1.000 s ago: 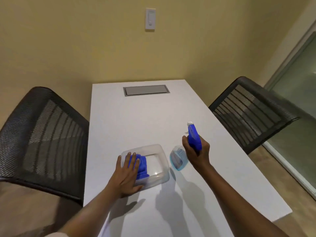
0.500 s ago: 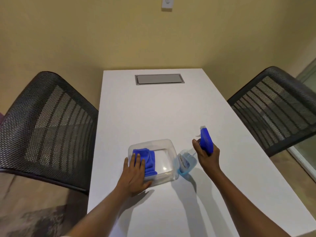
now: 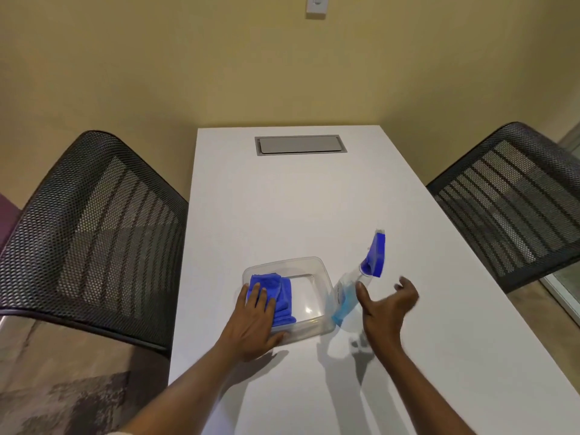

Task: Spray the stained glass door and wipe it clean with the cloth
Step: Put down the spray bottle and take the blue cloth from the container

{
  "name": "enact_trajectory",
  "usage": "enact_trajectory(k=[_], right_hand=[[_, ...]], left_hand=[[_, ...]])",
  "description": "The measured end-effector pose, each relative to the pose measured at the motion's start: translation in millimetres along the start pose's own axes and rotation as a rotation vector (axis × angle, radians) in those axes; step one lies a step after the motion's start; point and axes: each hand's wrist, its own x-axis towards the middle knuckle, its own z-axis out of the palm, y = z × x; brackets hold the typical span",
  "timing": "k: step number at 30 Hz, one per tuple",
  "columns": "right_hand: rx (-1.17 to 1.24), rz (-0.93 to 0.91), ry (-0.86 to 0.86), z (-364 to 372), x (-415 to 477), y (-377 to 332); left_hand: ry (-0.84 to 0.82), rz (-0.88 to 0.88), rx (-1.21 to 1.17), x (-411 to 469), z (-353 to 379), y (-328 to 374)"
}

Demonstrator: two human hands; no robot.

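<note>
A folded blue cloth [image 3: 284, 293] lies in the left half of a clear plastic container [image 3: 320, 271] on the white table [image 3: 298, 208]. My left hand [image 3: 254, 321] rests flat on the cloth, fingers stretched out, thumb at the container's near wall. Just right of the container stands a clear spray bottle [image 3: 348, 293] with blue liquid and a blue trigger head, leaning slightly. My right hand [image 3: 387, 306] is beside it, fingers spread and blurred, not gripping it. Only a sliver of the glass door [image 3: 566, 279] shows at the far right edge.
A black mesh chair [image 3: 91, 233] stands at the table's left side and another [image 3: 508, 208] at its right. A grey cable hatch [image 3: 299, 145] is set into the far end of the table. A light switch [image 3: 316, 4] is on the yellow wall.
My right hand has let go of the spray bottle, which now stands on the table, and its fingers have spread. The view has turned left, away from the door. My left hand stays on the cloth.
</note>
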Motion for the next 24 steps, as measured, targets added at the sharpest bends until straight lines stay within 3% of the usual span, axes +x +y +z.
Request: enact_trajectory(k=[3,6,10,15,24], right_hand=[[-0.032,-0.145,0.112,8,-42,13],[0.055,-0.288,-0.028,22,-78,17],[0.063,-0.334,-0.203,52,-93,8],[-0.157,-0.269,-0.488,92,-79,3],[-0.597,-0.018,-0.801,157,-47,-11]], left_hand=[[0.021,0.009,-0.002,-1,-3,-3],[0.03,0.011,0.002,1,-7,-7],[0.028,0.012,-0.019,3,-6,-14],[0.048,0.035,0.002,6,-6,-21],[0.084,0.044,-0.022,24,-9,-30]])
